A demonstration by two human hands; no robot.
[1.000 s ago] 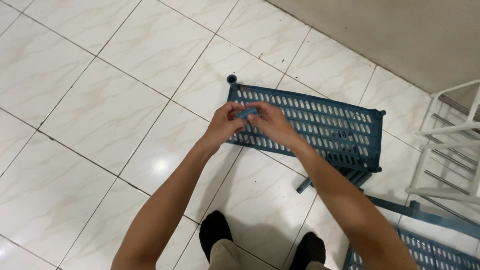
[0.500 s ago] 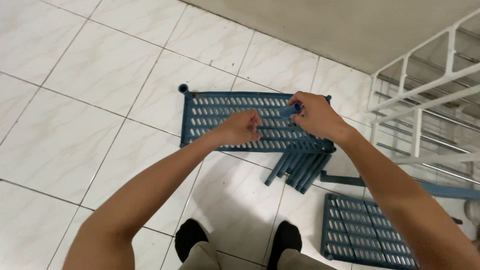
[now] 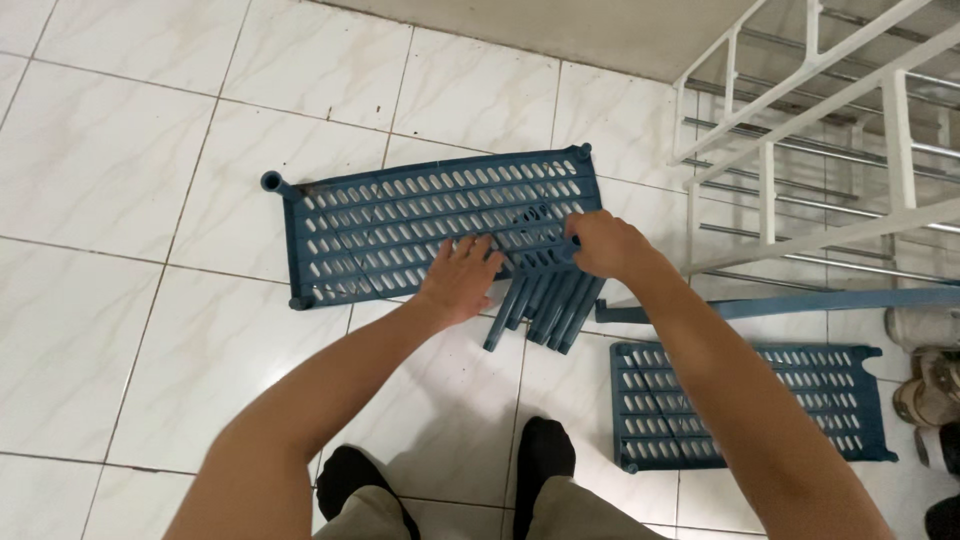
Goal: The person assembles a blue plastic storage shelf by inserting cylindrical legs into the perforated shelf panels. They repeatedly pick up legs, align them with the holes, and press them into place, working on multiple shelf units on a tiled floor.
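Observation:
A blue slotted plastic shelf panel (image 3: 400,225) lies flat on the white tiled floor. My left hand (image 3: 460,275) rests on its near edge, fingers spread and holding nothing. My right hand (image 3: 603,245) is closed at the panel's near right corner, gripping a small blue tube (image 3: 571,247) that barely shows past the fingers. A bundle of several blue tubes (image 3: 545,308) lies on the floor just below both hands, partly under the panel's edge.
A second blue slotted panel (image 3: 745,400) lies at the lower right, with a long blue bar (image 3: 800,300) above it. A white metal rack (image 3: 820,140) stands at the upper right. Shoes (image 3: 930,385) sit at the right edge. My feet (image 3: 540,450) are below.
Both hands dropped to the panel's near edge. The right hand carried the small tube down to the near right corner, and the left hand opened flat on the panel. The view shifted right.

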